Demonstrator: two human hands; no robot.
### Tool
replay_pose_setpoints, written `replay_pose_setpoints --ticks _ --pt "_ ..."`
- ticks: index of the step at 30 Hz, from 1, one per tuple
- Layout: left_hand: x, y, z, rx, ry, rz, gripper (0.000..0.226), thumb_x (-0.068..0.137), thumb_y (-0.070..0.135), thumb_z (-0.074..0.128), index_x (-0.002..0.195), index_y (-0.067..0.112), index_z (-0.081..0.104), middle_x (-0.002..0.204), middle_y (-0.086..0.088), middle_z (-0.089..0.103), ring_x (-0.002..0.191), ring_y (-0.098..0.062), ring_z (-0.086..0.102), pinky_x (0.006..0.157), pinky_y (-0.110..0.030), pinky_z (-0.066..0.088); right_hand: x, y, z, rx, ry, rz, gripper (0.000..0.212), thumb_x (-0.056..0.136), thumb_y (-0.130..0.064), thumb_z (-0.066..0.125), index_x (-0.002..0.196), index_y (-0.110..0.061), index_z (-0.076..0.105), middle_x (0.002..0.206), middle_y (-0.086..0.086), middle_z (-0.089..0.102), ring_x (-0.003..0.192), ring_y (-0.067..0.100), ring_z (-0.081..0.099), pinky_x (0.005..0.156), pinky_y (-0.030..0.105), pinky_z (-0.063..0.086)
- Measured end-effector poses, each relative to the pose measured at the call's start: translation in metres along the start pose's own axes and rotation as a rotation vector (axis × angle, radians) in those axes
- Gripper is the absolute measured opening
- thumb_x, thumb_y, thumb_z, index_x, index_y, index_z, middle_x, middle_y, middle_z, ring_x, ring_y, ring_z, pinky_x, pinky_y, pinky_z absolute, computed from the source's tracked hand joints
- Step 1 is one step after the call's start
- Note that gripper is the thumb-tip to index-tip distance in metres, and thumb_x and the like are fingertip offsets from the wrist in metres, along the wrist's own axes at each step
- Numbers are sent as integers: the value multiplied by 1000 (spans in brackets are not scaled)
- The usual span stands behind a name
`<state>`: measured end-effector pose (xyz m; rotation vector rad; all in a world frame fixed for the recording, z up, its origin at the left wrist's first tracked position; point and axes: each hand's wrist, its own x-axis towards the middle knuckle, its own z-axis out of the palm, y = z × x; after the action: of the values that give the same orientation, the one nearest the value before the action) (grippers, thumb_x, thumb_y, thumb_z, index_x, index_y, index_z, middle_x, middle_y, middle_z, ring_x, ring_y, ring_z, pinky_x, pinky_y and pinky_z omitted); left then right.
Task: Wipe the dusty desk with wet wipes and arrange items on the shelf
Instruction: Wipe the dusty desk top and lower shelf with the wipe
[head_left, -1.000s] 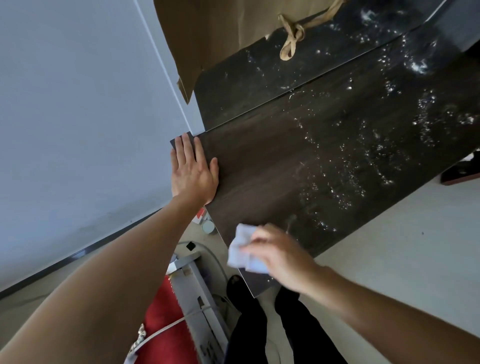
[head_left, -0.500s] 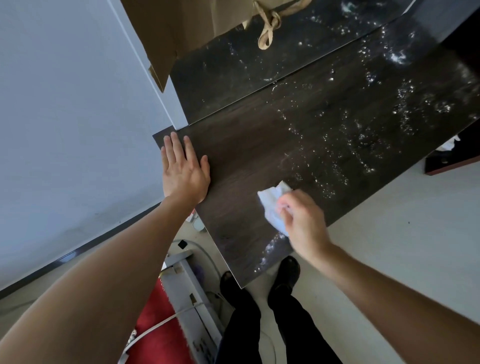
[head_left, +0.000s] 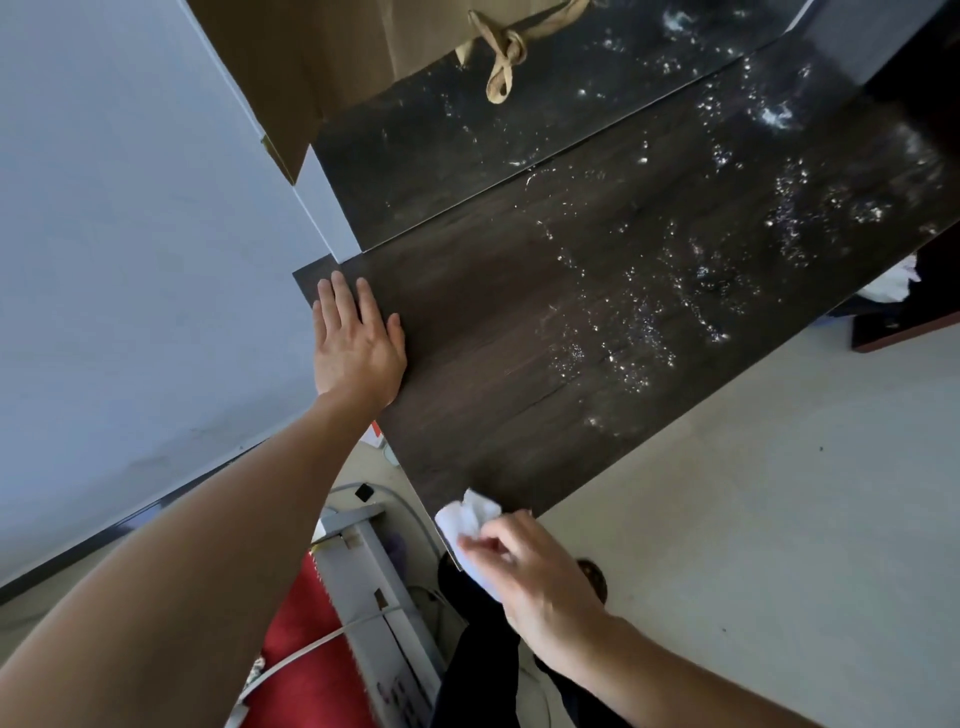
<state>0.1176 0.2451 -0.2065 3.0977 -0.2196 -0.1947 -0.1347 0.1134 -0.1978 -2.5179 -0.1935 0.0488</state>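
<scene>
The dark wooden desk (head_left: 498, 322) runs across the view, with white dust specks (head_left: 639, 332) spread over its middle and right part. My left hand (head_left: 356, 343) lies flat with straight fingers on the desk's left corner. My right hand (head_left: 524, 566) grips a crumpled white wet wipe (head_left: 467, 519) at the desk's near corner, right at the edge. A raised dark shelf surface (head_left: 467, 135) behind the desk is dusty too.
A brown paper bag (head_left: 311, 57) with a ribbon handle (head_left: 501, 57) stands on the shelf at the back left. A grey wall is on the left. Under the desk lie a red cloth (head_left: 306, 639), a grey box (head_left: 374, 587) and cables. My dark trousers and shoes are below.
My right hand swept the wipe from the near corner up onto the desk's middle, then back down to the near corner. My left hand stayed flat on the left corner.
</scene>
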Motion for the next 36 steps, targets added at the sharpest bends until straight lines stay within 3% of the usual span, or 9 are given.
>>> replay_pose_setpoints --ticks 3,9,11,14,18,25,28,31,36 --pt "-12 8 0 -38 18 23 59 101 37 19 149 4 14 157 -22 5 145 -37 1 119 -44 5 -1 40 -23 -9 22 -88 14 84 -10 59 92 -20 63 83 -7 56 74 11 50 63 24 40" --pt "-45 41 10 -216 86 -41 50 101 29 28 145 6 28 156 -19 15 145 -35 7 119 -41 5 36 114 -83 -247 266 316 21 82 -25 43 68 -16 56 73 6 48 65 21 46 59 35 43" --pt "-50 46 11 -273 128 -76 47 100 25 31 142 4 34 155 -19 20 144 -34 11 119 -42 10 28 83 -65 -142 169 242 9 81 -13 53 74 -14 57 73 4 49 64 21 46 54 40 44" --pt "-52 47 12 -304 176 -76 45 99 20 35 139 1 39 152 -22 27 143 -37 17 118 -45 15 16 79 -62 -205 -60 -66 34 74 -3 57 103 -19 62 91 2 57 76 22 51 60 34 45" --pt "-51 50 15 -293 200 -86 44 98 18 35 138 0 39 151 -23 27 142 -38 18 118 -45 14 59 155 -115 -275 189 269 21 73 -9 69 90 -22 66 93 2 60 83 25 54 64 35 45" --pt "-52 51 13 -297 198 -96 44 98 17 35 139 1 38 152 -21 25 143 -36 16 118 -44 14 19 101 -60 -162 -63 -267 44 93 -1 29 128 -9 54 141 5 48 132 24 42 103 31 35" --pt "-51 52 14 -299 203 -98 44 98 18 35 139 2 39 153 -21 25 143 -35 16 118 -44 14 56 152 -96 -248 -44 -142 46 91 5 43 128 -21 50 131 0 47 116 27 50 91 36 42" --pt "-51 52 15 -301 212 -107 44 98 18 35 139 2 39 153 -20 26 143 -35 16 118 -44 14 77 165 -109 -243 96 84 56 79 14 44 132 -5 48 135 14 49 123 35 49 92 45 47" --pt "-53 52 13 -305 198 -103 45 98 17 34 140 3 38 153 -19 24 144 -34 15 118 -44 15 30 103 -65 -80 -162 -289 47 87 3 35 130 -5 52 142 11 47 133 26 42 108 35 34"
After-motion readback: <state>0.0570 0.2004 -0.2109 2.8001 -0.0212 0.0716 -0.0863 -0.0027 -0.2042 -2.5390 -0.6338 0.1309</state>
